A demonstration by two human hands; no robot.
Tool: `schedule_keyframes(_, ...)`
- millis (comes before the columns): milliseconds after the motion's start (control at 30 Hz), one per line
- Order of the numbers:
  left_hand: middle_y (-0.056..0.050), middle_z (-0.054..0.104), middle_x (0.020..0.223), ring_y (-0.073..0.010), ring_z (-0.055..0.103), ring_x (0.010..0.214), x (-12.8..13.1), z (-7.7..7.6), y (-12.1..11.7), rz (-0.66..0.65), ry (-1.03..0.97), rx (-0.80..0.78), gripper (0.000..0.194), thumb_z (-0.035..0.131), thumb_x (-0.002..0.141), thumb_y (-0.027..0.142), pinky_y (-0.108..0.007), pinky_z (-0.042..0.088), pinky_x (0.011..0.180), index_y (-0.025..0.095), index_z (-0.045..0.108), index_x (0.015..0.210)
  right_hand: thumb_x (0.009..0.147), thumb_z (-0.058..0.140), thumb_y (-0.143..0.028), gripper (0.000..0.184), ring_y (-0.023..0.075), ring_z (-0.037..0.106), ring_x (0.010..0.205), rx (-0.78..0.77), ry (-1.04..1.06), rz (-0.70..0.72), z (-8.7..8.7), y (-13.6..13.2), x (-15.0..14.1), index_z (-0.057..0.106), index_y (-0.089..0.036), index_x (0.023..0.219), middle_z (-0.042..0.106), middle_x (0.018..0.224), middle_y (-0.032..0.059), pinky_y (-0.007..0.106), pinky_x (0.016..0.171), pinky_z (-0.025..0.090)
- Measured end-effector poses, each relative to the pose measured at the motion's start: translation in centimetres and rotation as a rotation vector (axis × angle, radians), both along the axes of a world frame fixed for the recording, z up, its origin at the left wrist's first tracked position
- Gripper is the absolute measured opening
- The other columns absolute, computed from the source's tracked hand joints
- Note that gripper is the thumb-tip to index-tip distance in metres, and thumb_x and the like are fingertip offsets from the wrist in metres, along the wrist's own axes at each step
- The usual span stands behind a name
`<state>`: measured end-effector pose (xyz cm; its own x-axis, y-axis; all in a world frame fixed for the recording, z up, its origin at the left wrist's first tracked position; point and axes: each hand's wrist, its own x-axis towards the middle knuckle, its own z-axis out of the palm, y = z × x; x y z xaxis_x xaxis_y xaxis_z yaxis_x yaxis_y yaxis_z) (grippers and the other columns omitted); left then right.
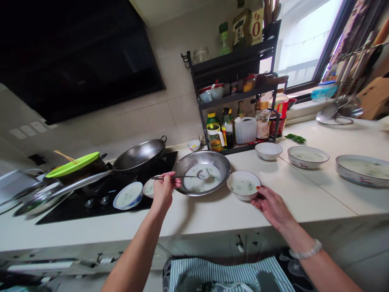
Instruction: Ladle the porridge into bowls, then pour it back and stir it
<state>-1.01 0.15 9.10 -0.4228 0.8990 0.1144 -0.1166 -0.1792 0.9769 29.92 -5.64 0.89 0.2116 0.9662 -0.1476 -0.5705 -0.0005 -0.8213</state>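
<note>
- Striped cloth (191,269) lies nearest us, at the bottom centre of the frame, between our forearms.
- Our left hand (165,185), just left of centre, has its fingers curled around the dark handle of a ladle (203,174).
- We see the ladle's cup over the pale soup with green bits inside a wide metal basin (186,163), mid-frame; we cannot tell how deep it dips.
- Our right hand (270,202), right of centre, grips the rim of a white bowl (244,198), thumb at the edge and fingers curled at its side; a pale beaded bracelet (306,250) circles that wrist.
- That bowl, just right of the basin on the counter (209,221), holds the same kind of soup.
- Left of our left hand we have a blue-patterned bowl (139,199) of soup.
- Behind it, towards the upper left, stands a wok (139,156).
</note>
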Motion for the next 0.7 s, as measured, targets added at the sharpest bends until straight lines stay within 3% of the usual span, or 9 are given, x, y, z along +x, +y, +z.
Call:
schedule_keyframes(200,-0.003,0.064,0.052,-0.0150,0.062,0.048,0.16,0.36,-0.15,-0.012,-0.001,0.000,0.020,0.054,0.066,0.024,-0.024,0.049,0.047,0.011,0.063,0.078,0.060,0.083,-0.034,0.026,0.0135,0.056,0.052,0.002,-0.013,0.003,0.19,-0.05,-0.05,0.068,-0.020,0.077,0.067,0.069,0.0022,0.024,0.042,0.041)
schedule_keyframes(700,-0.003,0.064,0.053,-0.0150,0.062,0.048,0.21,0.47,-0.19,-0.036,0.013,0.013,0.023,0.056,0.065,0.025,-0.025,0.048,0.047,0.011,0.063,0.080,0.058,0.085,-0.035,0.030,0.0138,0.057,0.051,0.002,0.006,0.001,0.29,-0.06,-0.09,0.067,-0.018,0.075,0.066,0.065,0.0032,0.024,0.042,0.039)
